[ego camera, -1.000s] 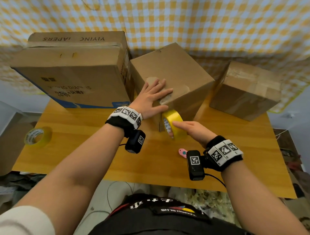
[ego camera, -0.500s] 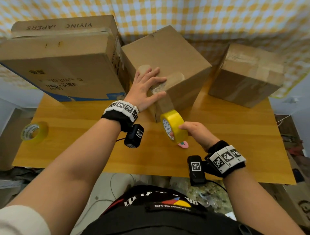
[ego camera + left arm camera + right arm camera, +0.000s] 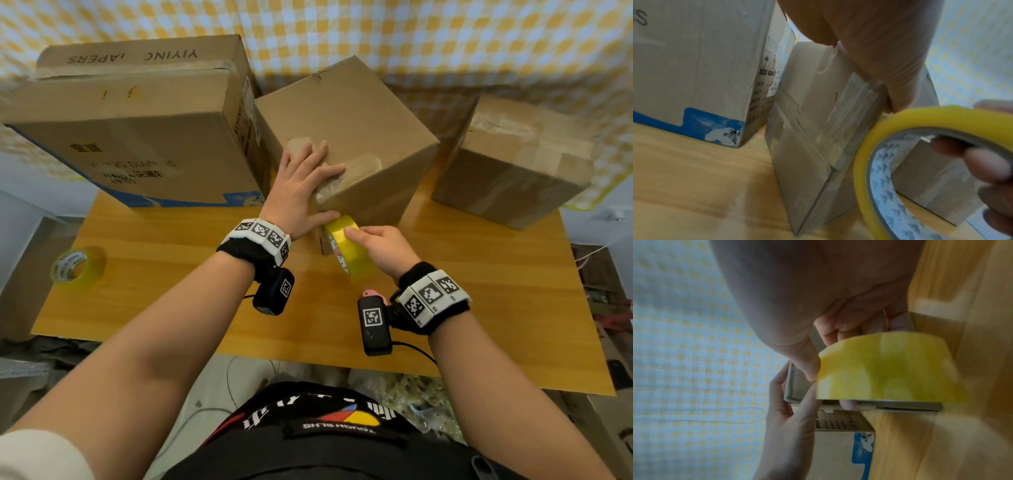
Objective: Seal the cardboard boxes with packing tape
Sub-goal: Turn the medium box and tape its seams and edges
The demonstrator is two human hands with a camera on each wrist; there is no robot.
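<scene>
A brown cardboard box stands mid-table, with clear tape across its near top corner. My left hand lies flat on that corner, fingers spread, thumb along the front edge. My right hand grips a yellow tape roll just below that corner, fingers through its core. In the left wrist view the yellow tape roll sits against the box, and fingertips show inside the core. The right wrist view has the yellow tape roll and my left hand on the box edge.
A large printed carton stands at the left, touching the middle box. A smaller taped box sits at the right. A second tape roll lies near the table's left edge. A small pink object lies beside my right wrist. The wooden table ends near my body.
My right hand has brought the yellow roll up from the table to the box's near corner. My left hand stays pressed on the taped corner.
</scene>
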